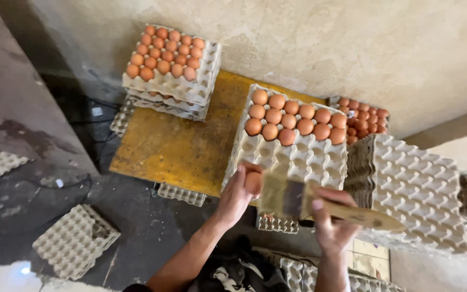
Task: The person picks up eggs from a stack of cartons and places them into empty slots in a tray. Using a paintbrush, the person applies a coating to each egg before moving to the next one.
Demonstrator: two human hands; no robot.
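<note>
Our left hand (237, 190) grips a smooth brown egg (253, 183) at the near edge of the half-filled pulp egg tray (298, 157); our right hand (331, 216) is closed on a flat brush (298, 200) just beside it. Bare yellow tabletop (179, 146) lies open left of the tray, a full tray stack (171, 67) at its far corner, ridged empty trays (417, 189) crowding the right

On your table (179, 146), a stack of filled egg trays (171, 67) sits at the far left corner, and a partly filled tray (290, 143) lies along the right edge with its eggs in the far rows. Your left hand (239, 192) holds an egg (253, 183) at that tray's near edge, with your right hand (331, 221) and its brush (298, 200) just right of it. Off the table's right edge stands a stack of empty trays (414, 192), more eggs (363, 121) behind it; a single tray (74, 240) lies on the floor near left.
</note>
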